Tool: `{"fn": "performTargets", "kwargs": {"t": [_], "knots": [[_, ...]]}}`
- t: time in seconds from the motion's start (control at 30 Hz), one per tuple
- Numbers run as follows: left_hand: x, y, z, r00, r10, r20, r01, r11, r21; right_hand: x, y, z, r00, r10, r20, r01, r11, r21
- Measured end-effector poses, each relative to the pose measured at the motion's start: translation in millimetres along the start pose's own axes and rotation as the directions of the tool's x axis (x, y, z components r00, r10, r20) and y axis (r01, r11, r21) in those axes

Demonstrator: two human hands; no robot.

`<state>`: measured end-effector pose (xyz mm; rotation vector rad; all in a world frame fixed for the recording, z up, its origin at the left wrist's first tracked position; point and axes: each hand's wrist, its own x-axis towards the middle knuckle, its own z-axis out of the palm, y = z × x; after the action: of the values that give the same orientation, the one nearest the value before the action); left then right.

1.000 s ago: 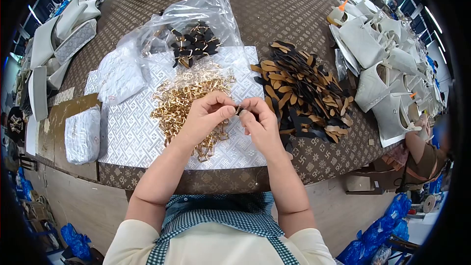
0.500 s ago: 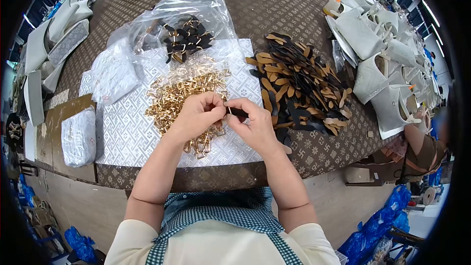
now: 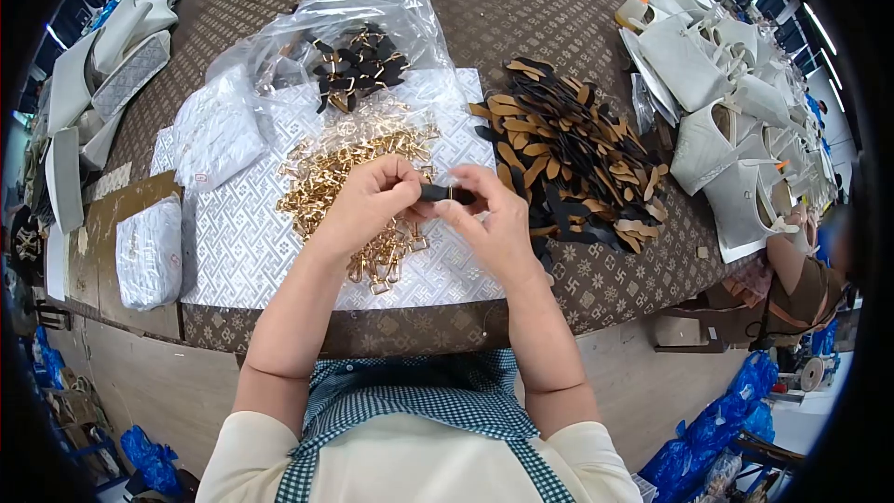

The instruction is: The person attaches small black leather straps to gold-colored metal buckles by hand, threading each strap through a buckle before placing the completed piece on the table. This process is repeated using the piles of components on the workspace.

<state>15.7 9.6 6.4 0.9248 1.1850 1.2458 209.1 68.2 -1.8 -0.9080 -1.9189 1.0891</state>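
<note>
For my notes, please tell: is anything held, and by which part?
A short black leather-like strip with a gold-coloured metal loop. The left hand pinches the strip's left end; the right hand is around its right part, exact contact unclear.

My top [image 3: 400, 470] is cream with short sleeves [image 3: 253, 445]; my apron [image 3: 400, 401] and its straps [image 3: 546, 473] have tiny blue-green checks.

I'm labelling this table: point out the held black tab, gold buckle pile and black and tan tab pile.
Held black tab [image 3: 435, 193], head view, exposed middle.
Gold buckle pile [image 3: 319, 172], head view, left part.
Black and tan tab pile [image 3: 573, 158], head view, middle.
</note>
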Motion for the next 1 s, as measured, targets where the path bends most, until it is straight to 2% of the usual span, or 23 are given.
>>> {"fn": "performTargets", "kwargs": {"t": [0.03, 0.07, 0.1, 0.13, 0.17, 0.2, 0.23, 0.3, 0.33, 0.37, 0.4, 0.43, 0.53, 0.57, 0.6, 0.7, 0.73, 0.77, 0.83, 0.87, 0.9, 0.97, 1.0], "knots": [[1.0, 5.6, 0.1, 0.999, -0.009, -0.043, 0.009, 1.0, -0.011, 1.9, -1.3, -4.6, 0.997, -0.02, -0.072, 0.018, 0.999, -0.028], [4.0, 11.7, -5.2, 0.992, 0.052, -0.112, -0.055, 0.998, -0.016, 5.9, 6.3, -10.8, 0.992, 0.006, -0.128, -0.011, 0.999, -0.034], [11.0, 10.7, -10.4, 0.952, 0.154, -0.264, -0.178, 0.981, -0.071, 8.4, 7.6, -17.7, 0.972, 0.033, -0.231, -0.061, 0.992, -0.113], [16.6, 14.5, -16.4, 0.879, 0.209, -0.43, -0.247, 0.968, -0.034, 11.5, 11.9, -24.9, 0.951, -0.001, -0.309, -0.078, 0.967, -0.242], [19.2, 19.4, -19.1, 0.794, 0.369, -0.484, -0.321, 0.929, 0.182, 13.1, 11.5, -32.4, 0.941, 0.076, -0.33, -0.188, 0.928, -0.322], [19.9, 25.4, -19.4, 0.692, 0.527, -0.494, -0.363, 0.845, 0.393, 13.5, 15.5, -37.2, 0.938, 0.086, -0.337, -0.228, 0.885, -0.407], [18.6, 26.6, -24.0, 0.655, 0.622, -0.429, -0.263, 0.72, 0.643, 13.5, 18.0, -39.6, 0.933, 0.098, -0.345, -0.267, 0.831, -0.488], [14.4, 24.8, -21.0, 0.744, 0.619, -0.252, -0.215, 0.579, 0.786, 12.1, 18.4, -36.8, 0.948, 0.121, -0.293, -0.279, 0.76, -0.587], [13.3, 20.7, -17.9, 0.848, 0.498, -0.181, -0.161, 0.567, 0.808, 10.8, 17.9, -33.4, 0.956, 0.118, -0.268, -0.268, 0.721, -0.639], [15.4, 9.9, -14.5, 0.861, 0.502, -0.083, -0.167, 0.432, 0.886, 9.3, 30.9, -30.5, 0.972, 0.033, -0.232, -0.191, 0.687, -0.701], [16.9, 0.2, -8.5, 0.873, 0.488, 0.015, -0.178, 0.288, 0.941, 8.9, 30.8, -29.6, 0.971, 0.059, -0.23, -0.206, 0.69, -0.694], [14.5, -3.7, 3.3, 0.89, 0.456, -0.016, -0.097, 0.223, 0.97, 9.2, 30.2, -29.4, 0.971, 0.083, -0.226, -0.219, 0.692, -0.688], [20.7, -16.1, 9.9, 0.909, 0.416, -0.008, -0.032, 0.09, 0.995, 9.2, 31.6, -31.6, 0.973, 0.098, -0.207, -0.216, 0.697, -0.684], [22.3, -18.0, 10.0, 0.905, 0.424, -0.006, -0.033, 0.085, 0.996, 8.8, 33.1, -31.6, 0.975, 0.096, -0.201, -0.209, 0.701, -0.682], [22.6, -16.9, 10.5, 0.906, 0.424, -0.012, -0.039, 0.112, 0.993, 8.1, 33.1, -31.5, 0.975, 0.036, -0.219, -0.18, 0.705, -0.686], [22.1, -17.0, 9.3, 0.896, 0.445, -0.015, -0.084, 0.202, 0.976, 12.3, 24.6, -30.7, 0.95, -0.02, -0.313, -0.124, 0.893, -0.432], [22.9, -19.5, 6.1, 0.884, 0.468, -0.001, -0.124, 0.234, 0.964, 12.9, 18.4, -27.2, 0.945, 0.044, -0.323, -0.094, 0.985, -0.142], [23.3, -20.9, 4.1, 0.871, 0.491, 0.014, -0.165, 0.265, 0.95, 12.4, 13.4, -26.2, 0.959, 0.107, -0.262, -0.113, 0.993, -0.011], [17.3, -15.6, 6.9, 0.931, 0.324, -0.168, -0.15, 0.759, 0.634, 9.8, 7.1, -24.5, 0.972, 0.206, -0.117, -0.173, 0.955, 0.24], [15.3, -13.8, 7.6, 0.955, 0.205, -0.214, -0.11, 0.916, 0.386, 8.3, 6.9, -19.9, 0.983, 0.137, -0.124, -0.105, 0.967, 0.233], [17.8, -16.1, 7.3, 0.94, 0.276, -0.202, -0.22, 0.939, 0.264, 5.8, 8.7, -15.3, 0.988, 0.107, -0.107, -0.076, 0.962, 0.261], [17.4, -15.0, 3.7, 0.965, 0.175, -0.195, -0.167, 0.984, 0.056, 1.3, 10.1, -4.1, 0.995, 0.056, -0.085, -0.031, 0.961, 0.276], [16.2, -12.2, 3.2, 0.975, 0.124, -0.183, -0.135, 0.99, -0.048, 2.1, 7.1, -0.5, 0.998, -0.008, -0.066, 0.02, 0.982, 0.186]]}}
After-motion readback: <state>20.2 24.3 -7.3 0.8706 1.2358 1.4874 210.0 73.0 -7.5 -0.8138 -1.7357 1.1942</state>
